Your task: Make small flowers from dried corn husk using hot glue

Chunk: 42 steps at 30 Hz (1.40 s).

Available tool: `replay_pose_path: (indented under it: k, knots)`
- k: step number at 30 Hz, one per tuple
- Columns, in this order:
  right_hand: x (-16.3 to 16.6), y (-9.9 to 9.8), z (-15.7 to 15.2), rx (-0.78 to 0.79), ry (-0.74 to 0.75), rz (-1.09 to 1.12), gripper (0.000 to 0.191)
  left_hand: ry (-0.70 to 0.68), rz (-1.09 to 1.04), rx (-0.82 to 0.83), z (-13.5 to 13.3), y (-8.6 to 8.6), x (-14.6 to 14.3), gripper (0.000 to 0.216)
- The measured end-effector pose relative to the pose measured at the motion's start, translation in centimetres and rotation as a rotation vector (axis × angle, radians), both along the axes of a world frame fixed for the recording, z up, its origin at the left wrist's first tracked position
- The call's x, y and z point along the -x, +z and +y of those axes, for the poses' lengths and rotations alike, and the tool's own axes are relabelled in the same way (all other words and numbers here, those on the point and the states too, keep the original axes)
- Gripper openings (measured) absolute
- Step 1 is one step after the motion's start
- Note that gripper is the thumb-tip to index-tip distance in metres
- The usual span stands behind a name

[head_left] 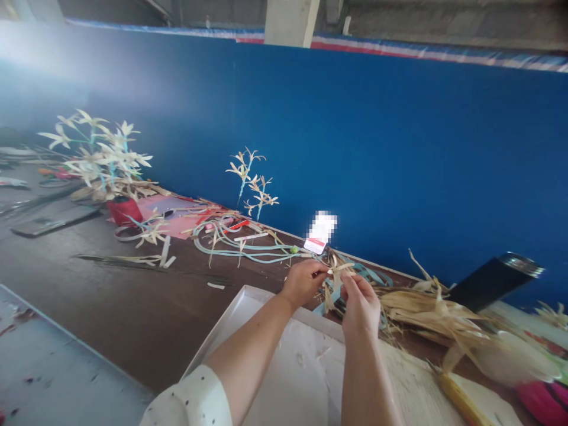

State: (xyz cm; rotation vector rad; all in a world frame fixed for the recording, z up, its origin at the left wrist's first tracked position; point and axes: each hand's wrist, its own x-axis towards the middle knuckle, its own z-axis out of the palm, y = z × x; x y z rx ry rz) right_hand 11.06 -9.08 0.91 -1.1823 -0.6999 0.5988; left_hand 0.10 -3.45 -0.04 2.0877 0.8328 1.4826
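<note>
Both my hands meet over the far edge of a white tray (248, 296), around a small pale flower (341, 269) that looks made of dried corn husk. Fingertips of my left hand (304, 283) pinch it from the left side, near its centre. From the right, my right hand (362, 302) has thumb and fingers closed on its petals. The exact grip points are partly hidden by the fingers. Just beyond the hands, a phone (316, 242) with a lit screen leans near the blue wall.
Dried corn husks (426, 310) and a dark flask (492, 283) lie to the right, with a yellow-handled tool (459, 393) nearer. Pale blue cords (257, 257) curl left of the phone. Husk flowers (110, 157) stand behind a red spool (126, 211); two smaller sprays (260, 195) rise by the wall.
</note>
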Motion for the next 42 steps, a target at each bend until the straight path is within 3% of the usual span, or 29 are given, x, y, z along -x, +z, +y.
replay_pose_path:
  k: [15,25,42]
  knots:
    - [0.39,0.06,0.07,0.022,0.034,0.172,0.026,0.050,-0.067,0.083,0.15,-0.43,-0.37,0.007]
    - [0.55,0.02,0.29,-0.022,0.043,0.146,0.027,0.073,-0.080,0.090,0.08,-0.36,-0.29,0.011]
    - [0.67,-0.01,0.09,0.041,0.052,0.086,0.026,0.131,-0.023,0.026,0.16,-0.23,-0.20,0.008]
